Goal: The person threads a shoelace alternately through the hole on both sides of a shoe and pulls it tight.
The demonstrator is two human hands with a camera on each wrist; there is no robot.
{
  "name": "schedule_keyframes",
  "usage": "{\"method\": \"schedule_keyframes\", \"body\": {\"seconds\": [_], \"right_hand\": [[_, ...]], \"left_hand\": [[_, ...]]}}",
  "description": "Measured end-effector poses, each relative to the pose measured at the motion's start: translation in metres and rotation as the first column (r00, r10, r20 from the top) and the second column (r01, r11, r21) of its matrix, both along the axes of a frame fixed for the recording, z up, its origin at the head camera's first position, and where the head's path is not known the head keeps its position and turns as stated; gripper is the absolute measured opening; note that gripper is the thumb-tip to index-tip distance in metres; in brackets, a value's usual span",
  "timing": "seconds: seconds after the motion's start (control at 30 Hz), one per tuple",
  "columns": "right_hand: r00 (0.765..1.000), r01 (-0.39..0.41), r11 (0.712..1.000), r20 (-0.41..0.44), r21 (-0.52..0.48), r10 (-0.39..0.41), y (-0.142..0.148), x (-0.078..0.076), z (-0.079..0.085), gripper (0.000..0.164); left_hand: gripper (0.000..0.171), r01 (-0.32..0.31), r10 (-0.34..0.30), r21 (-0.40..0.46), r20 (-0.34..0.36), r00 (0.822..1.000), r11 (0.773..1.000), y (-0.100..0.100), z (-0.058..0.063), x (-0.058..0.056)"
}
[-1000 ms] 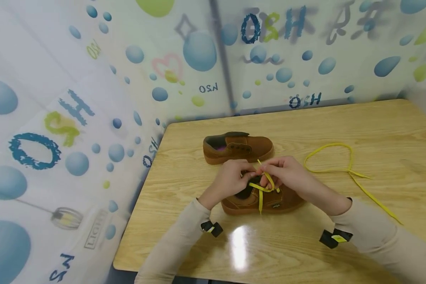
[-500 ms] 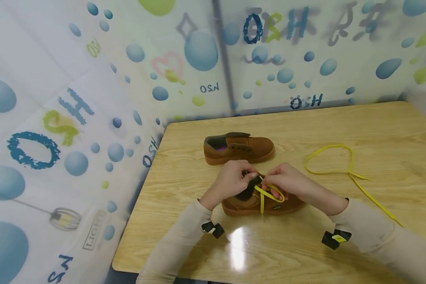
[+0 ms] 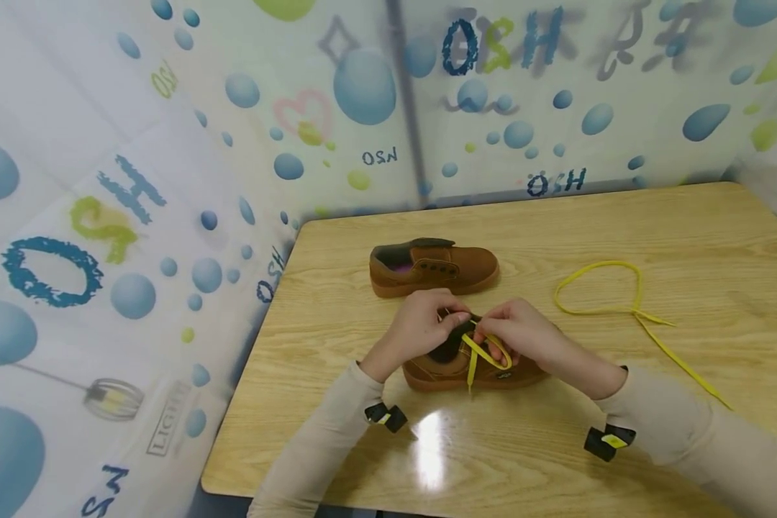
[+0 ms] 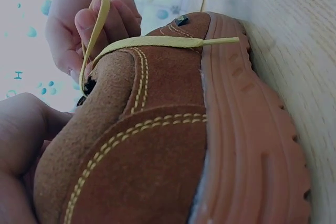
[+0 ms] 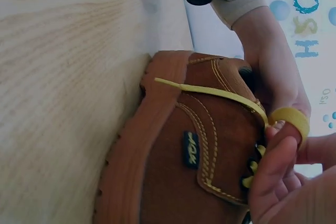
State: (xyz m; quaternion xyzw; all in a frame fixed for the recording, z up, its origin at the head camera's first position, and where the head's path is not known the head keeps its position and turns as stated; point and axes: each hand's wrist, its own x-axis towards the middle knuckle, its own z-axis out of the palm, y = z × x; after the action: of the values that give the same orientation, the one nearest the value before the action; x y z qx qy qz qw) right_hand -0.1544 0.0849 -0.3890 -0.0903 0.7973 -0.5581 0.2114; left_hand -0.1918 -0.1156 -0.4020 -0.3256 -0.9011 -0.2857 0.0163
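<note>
A brown low shoe [image 3: 440,374] with a gum-coloured sole stands upright on the table, its toe to the right. My left hand [image 3: 421,324] grips the far edge of its opening, thumb and forefinger bent round a dark flap there. Between thumb and fingers, my right hand [image 3: 521,331] pinches a yellow shoelace [image 3: 487,352] just above the eyelets. One lace end hangs down the shoe's near side, and a loop bends round the right fingers [image 4: 113,22]. The lace's tip is hidden by the fingertips. Yellow lace [image 5: 253,167] also shows in the lower eyelets.
Behind lies a second brown shoe [image 3: 469,270], with no lace in its eyelets. A loose yellow shoelace [image 3: 637,295] curls on the wooden table [image 3: 686,230] at the right. A patterned curtain [image 3: 337,173] hangs along the back and left.
My right hand has drawn slightly apart from the left and lower, and the lace tip that stuck up between them is out of sight. The left hand has come to the shoe's far edge.
</note>
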Motion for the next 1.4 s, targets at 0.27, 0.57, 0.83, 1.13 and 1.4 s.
{"method": "schedule_keyframes", "body": {"seconds": [0.27,0.57,0.83,1.13,1.4], "right_hand": [[0.999,0.017,0.999,-0.033,0.049,-0.015,0.001,0.004,-0.002,0.029],[0.994,-0.039,0.985,-0.096,0.167,0.056,-0.005,-0.003,-0.004,0.030],[0.993,-0.009,0.993,-0.120,0.115,0.023,-0.002,0.002,-0.004,0.031],[0.990,0.032,0.999,-0.133,-0.033,-0.036,0.012,0.012,-0.003,0.024],[0.989,0.030,0.999,-0.142,-0.043,-0.035,0.020,0.016,-0.007,0.023]], "left_hand": [[0.019,0.075,-0.076,0.031,0.039,0.996,0.997,-0.002,0.000,-0.003],[0.014,0.125,-0.132,0.068,0.118,0.984,0.990,-0.004,0.002,-0.015],[0.010,0.046,-0.060,0.096,0.146,0.987,0.994,0.003,0.004,-0.015],[0.012,0.058,-0.088,0.124,0.249,0.964,0.991,0.004,0.005,-0.028],[0.015,0.139,-0.162,0.091,0.353,0.922,0.986,0.001,0.012,-0.041]]}}
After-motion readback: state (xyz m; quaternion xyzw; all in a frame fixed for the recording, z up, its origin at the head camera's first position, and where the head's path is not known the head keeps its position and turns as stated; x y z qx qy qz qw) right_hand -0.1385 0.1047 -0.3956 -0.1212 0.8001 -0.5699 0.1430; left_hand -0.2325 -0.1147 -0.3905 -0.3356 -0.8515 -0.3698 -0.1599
